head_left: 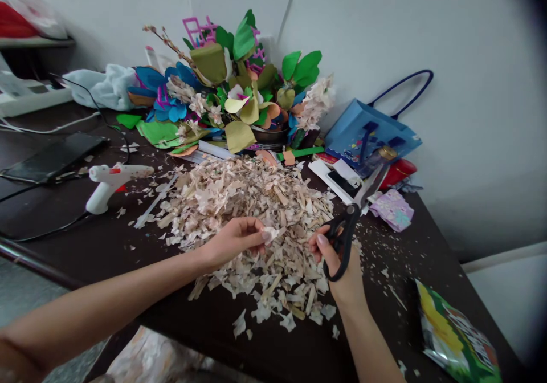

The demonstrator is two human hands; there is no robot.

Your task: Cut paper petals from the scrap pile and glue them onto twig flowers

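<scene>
My left hand (243,236) pinches a small pale scrap of paper (272,235) between thumb and fingertips. It hovers over a wide heap of cream paper scraps (239,195) on the dark table. On the right, my right hand (337,260) holds black-handled scissors (352,212), with the thumb and fingers at the handle loops. The scissor blades point up and away to the right, apart from the paper scrap. The blades look closed together.
A white glue gun (105,186) and a phone (55,155) lie left on the table (179,320). Behind the heap stand colourful handmade flowers (248,86). A blue gift bag (363,129) leans at the right rear. A green-and-yellow packet (455,331) lies near right.
</scene>
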